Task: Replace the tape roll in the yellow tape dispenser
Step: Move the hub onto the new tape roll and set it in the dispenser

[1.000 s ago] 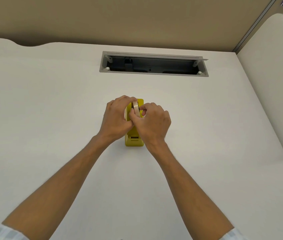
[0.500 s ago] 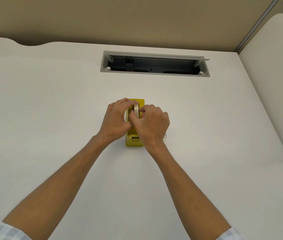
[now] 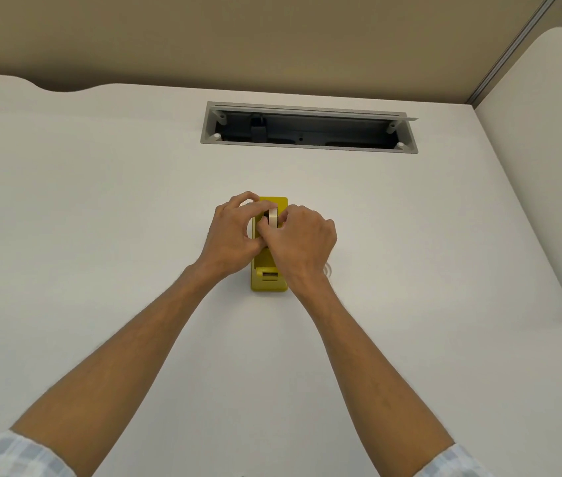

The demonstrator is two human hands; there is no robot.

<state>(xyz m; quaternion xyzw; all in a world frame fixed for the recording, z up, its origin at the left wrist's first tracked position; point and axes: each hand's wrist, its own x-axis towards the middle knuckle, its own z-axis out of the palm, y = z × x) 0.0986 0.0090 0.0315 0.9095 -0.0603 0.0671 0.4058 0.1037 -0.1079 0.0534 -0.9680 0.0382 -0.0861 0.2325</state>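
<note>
The yellow tape dispenser [image 3: 268, 282] stands on the white desk [image 3: 100, 218], its cutter end toward me. A cream tape roll [image 3: 273, 217] sits upright on edge in the dispenser's slot. My left hand [image 3: 233, 235] grips the roll from the left side, fingers curled over its top. My right hand [image 3: 301, 241] holds it from the right, thumb and fingertips pinching the roll's rim. Both hands hide the middle of the dispenser and most of the roll.
A grey cable tray opening [image 3: 308, 132] is cut into the desk behind the dispenser. A small clear ring [image 3: 327, 270], partly hidden, lies on the desk by my right wrist. A white side panel [image 3: 541, 166] rises on the right.
Both hands have stayed on the roll and sunk slightly toward the dispenser; the roll now sits lower in the slot. The clear ring by my right wrist has come into view.
</note>
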